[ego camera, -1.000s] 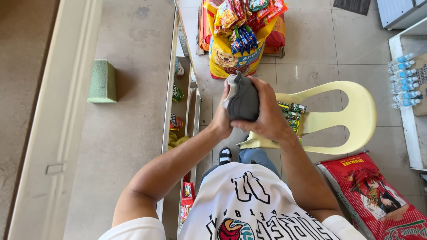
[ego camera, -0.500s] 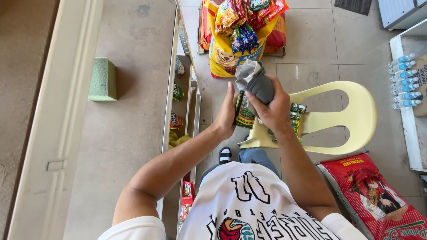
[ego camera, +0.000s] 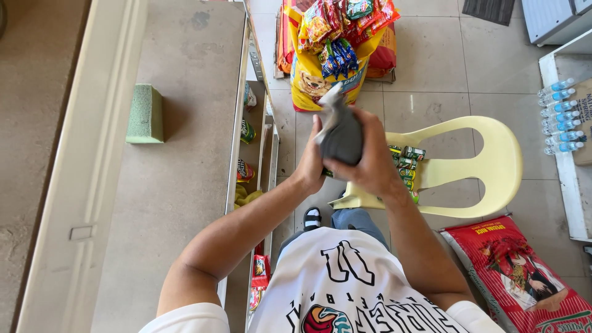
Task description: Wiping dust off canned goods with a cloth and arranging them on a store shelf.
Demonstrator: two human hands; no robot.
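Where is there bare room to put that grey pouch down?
The concrete counter is bare right of the green block. The yellow chair seat holds cans; its right part is free. Both hands hold the grey pouch.

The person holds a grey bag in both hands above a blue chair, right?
Not quite: the chair is pale yellow, not blue, as the head view shows. The rest holds: the left hand and right hand both hold the grey bag above it.
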